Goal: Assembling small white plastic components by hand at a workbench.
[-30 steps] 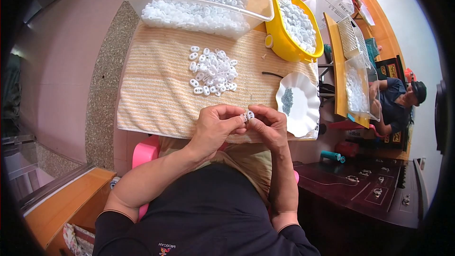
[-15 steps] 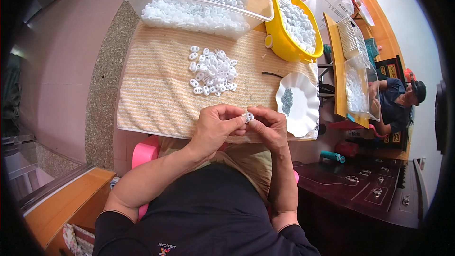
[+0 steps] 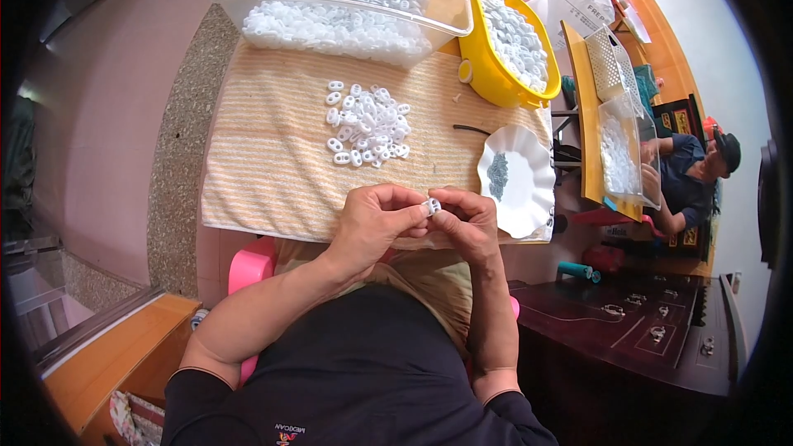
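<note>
Over the near edge of the towel, my left hand and my right hand meet. Both are closed, pinching one small white plastic two-hole piece between thumbs and fingers. My fingertips cover part of it. Beyond them on the striped towel lies a loose pile of similar white two-hole pieces. Right of my right hand, a white plate with a wavy rim holds a heap of tiny grey parts, too small to make out singly.
A large clear bin of white pieces stands at the far side, beside a yellow tub of more. A thin black strip lies near the plate. To the right, another person sits at a clear box of white parts.
The scene sits slightly further left in the picture. Both hands keep their pinch on the white two-hole piece, with hardly any movement.
</note>
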`<action>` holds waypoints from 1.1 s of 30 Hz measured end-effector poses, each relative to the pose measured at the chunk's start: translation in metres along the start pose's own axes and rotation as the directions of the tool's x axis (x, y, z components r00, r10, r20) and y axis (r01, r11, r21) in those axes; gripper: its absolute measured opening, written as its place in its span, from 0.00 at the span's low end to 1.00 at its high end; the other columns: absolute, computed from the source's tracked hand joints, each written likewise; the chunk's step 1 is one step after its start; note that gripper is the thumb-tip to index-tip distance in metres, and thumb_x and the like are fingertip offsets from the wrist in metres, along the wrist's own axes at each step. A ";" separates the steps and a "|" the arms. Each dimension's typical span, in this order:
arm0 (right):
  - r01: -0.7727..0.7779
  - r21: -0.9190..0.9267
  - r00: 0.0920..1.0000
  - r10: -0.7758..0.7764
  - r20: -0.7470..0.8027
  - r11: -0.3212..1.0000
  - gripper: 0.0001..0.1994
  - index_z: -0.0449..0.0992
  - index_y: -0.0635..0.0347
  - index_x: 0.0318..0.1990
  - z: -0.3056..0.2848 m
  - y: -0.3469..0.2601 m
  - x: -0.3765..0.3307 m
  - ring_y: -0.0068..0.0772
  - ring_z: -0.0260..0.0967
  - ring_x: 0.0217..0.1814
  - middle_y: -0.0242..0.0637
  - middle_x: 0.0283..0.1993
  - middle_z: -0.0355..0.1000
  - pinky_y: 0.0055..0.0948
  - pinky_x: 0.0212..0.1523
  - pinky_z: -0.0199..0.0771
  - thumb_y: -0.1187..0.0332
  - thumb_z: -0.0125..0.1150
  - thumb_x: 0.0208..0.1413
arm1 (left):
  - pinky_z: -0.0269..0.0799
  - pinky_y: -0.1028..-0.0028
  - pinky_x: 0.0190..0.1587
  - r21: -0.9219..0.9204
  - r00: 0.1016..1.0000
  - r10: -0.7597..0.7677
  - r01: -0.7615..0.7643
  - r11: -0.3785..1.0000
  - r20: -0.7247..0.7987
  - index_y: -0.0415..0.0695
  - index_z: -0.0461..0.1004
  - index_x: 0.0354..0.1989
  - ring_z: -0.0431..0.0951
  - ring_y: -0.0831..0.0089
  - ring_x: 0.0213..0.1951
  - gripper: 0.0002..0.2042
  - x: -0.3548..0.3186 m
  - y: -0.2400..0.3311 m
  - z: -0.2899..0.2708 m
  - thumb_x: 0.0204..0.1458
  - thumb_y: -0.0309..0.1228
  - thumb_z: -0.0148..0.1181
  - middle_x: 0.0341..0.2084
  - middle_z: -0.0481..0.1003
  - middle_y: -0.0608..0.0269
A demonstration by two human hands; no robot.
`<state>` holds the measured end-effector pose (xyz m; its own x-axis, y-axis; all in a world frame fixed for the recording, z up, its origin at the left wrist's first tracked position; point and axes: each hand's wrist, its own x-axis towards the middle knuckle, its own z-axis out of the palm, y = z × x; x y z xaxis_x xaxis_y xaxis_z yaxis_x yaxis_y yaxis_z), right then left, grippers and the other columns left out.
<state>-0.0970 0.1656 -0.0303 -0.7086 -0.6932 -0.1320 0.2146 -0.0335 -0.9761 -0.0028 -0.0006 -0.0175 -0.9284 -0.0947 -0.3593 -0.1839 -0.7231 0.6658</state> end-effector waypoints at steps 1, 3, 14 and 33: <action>0.001 0.000 1.000 -0.001 0.000 1.000 0.14 0.73 0.71 0.48 0.000 0.000 0.000 0.29 0.75 0.41 0.42 0.41 0.75 0.26 0.43 0.78 0.81 0.60 0.53 | 0.77 0.78 0.36 0.007 1.000 0.001 -0.001 1.000 0.006 0.36 0.75 0.37 0.77 0.79 0.31 0.06 0.000 0.000 0.000 0.52 0.23 0.61 0.29 0.77 0.61; 0.007 0.057 1.000 -0.008 0.014 0.998 0.14 0.73 0.71 0.48 0.001 0.000 0.000 0.29 0.75 0.40 0.42 0.41 0.75 0.26 0.42 0.78 0.81 0.60 0.53 | 0.77 0.78 0.36 0.008 1.000 0.000 0.000 1.000 0.015 0.36 0.75 0.37 0.77 0.79 0.30 0.06 0.000 0.000 -0.001 0.52 0.23 0.61 0.29 0.77 0.61; -0.041 0.039 0.999 0.041 -0.009 0.998 0.12 0.75 0.68 0.46 0.001 -0.004 -0.002 0.25 0.72 0.42 0.34 0.42 0.74 0.23 0.43 0.75 0.79 0.61 0.53 | 0.76 0.79 0.35 -0.026 0.999 -0.035 0.036 0.999 0.027 0.36 0.75 0.38 0.76 0.78 0.30 0.06 0.001 0.001 0.002 0.52 0.23 0.60 0.29 0.77 0.62; 0.036 -0.138 0.999 -0.036 -0.002 0.990 0.13 0.76 0.67 0.44 -0.003 -0.005 0.000 0.25 0.72 0.42 0.37 0.40 0.75 0.22 0.43 0.72 0.78 0.64 0.48 | 0.75 0.81 0.36 -0.166 0.983 -0.172 0.180 0.970 0.064 0.38 0.72 0.39 0.77 0.78 0.31 0.07 0.003 0.002 0.001 0.54 0.27 0.61 0.32 0.77 0.63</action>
<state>-0.0997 0.1680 -0.0260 -0.7171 -0.6902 -0.0968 0.0946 0.0412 -0.9947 -0.0067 -0.0019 -0.0165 -0.9017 0.0746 -0.4260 -0.2919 -0.8318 0.4722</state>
